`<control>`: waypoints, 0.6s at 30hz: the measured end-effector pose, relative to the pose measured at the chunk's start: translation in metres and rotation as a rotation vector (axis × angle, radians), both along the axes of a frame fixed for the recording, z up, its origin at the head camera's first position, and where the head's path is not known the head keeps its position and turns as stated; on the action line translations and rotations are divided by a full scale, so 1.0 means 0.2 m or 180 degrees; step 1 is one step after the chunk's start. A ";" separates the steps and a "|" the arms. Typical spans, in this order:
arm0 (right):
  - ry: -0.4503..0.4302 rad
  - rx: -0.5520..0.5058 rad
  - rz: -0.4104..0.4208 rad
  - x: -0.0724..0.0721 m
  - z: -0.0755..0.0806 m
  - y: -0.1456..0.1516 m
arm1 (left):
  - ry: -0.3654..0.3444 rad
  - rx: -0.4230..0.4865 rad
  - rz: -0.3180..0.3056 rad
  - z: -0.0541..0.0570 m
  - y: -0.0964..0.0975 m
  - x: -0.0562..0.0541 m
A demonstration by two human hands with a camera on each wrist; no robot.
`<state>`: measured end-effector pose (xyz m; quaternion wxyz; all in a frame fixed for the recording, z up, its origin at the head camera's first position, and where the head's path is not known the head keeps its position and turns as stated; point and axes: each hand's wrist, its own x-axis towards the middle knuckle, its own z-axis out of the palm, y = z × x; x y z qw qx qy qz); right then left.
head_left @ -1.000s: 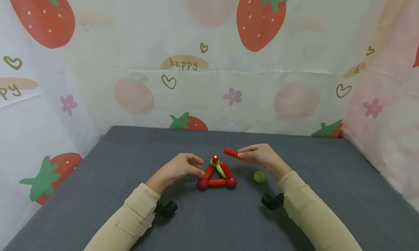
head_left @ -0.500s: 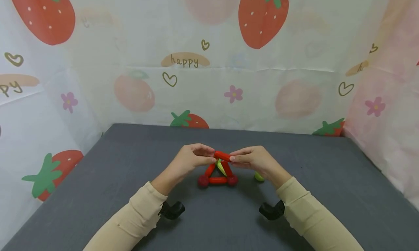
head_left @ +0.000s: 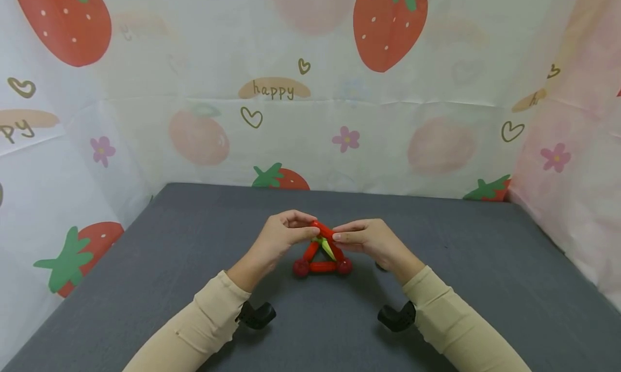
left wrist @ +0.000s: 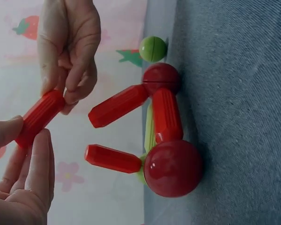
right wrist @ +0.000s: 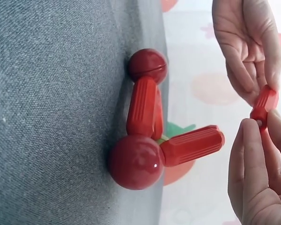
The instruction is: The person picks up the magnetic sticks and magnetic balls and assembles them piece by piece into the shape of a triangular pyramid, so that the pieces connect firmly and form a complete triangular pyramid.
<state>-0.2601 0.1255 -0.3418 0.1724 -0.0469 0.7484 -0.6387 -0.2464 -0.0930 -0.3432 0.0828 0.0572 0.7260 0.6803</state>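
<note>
Both hands hold one ridged red magnetic rod [left wrist: 40,119] above a small ball-and-rod build. My left hand [head_left: 278,237] pinches its left end between thumb and fingers, and my right hand [head_left: 371,240] pinches the right end. The rod slants, left end higher in the head view. Beneath it stands the build: two dark red balls [left wrist: 173,168] in front, joined by a red rod [head_left: 323,267]. Other red rods [right wrist: 194,144] rise from the balls with free upper ends. A yellow-green rod [head_left: 327,248] lies toward the back, where a green ball [left wrist: 142,176] is mostly covered.
A loose green ball [left wrist: 153,49] lies on the dark grey tabletop [head_left: 194,221] right of the build; my right hand hides it in the head view. Black wrist cameras [head_left: 257,315] hang under both sleeves. A strawberry-printed curtain [head_left: 310,145] borders the table's back and sides.
The right hand has carried the red rod left over the build. The left hand has risen from beside the front left ball and taken the rod's other end. The rod's tilt has steepened.
</note>
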 end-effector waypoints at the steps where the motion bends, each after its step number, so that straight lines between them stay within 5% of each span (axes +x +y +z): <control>1: 0.0022 0.0021 -0.0008 0.00 0.00 0.00 | 0.0001 0.0012 0.0001 0.00 0.00 0.00; 9: 0.0196 0.0135 -0.0210 0.01 -0.02 0.01 | 0.0281 -0.0238 -0.0019 0.00 -0.08 0.00; 18: 0.0376 0.0498 -0.0139 0.00 -0.08 0.04 | 0.0731 -0.1363 -0.0177 -0.03 -0.09 -0.01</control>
